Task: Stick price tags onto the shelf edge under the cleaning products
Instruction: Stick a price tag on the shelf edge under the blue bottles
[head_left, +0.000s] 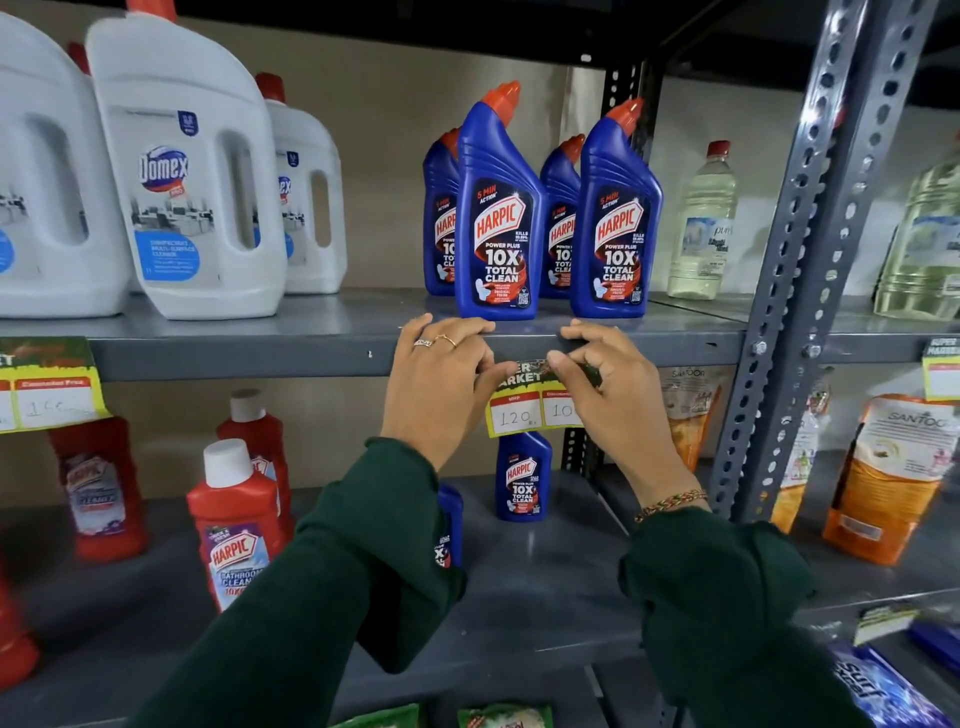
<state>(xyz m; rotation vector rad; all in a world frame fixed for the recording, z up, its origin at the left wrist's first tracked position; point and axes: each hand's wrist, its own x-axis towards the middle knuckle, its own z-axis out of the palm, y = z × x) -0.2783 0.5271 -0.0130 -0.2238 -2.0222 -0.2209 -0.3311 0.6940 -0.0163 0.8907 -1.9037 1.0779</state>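
Observation:
A yellow and green price tag (524, 405) reading 120 hangs on the grey shelf edge (260, 358), directly under the blue Harpic bottles (498, 218). My left hand (441, 379) pinches the tag's top left corner, fingertips resting on the shelf lip. My right hand (608, 384) pinches the tag's top right part and covers it. Another price tag (49, 387) sticks to the same shelf edge at the far left, below the white Domex jugs (176, 176).
A perforated grey upright (810, 260) stands right of my hands. A third tag (941, 369) sits at the right edge. Clear bottles (701, 228) stand beyond the upright. Red Harpic bottles (234, 525), a small blue one (522, 478) and orange pouches (883, 478) fill the lower shelf.

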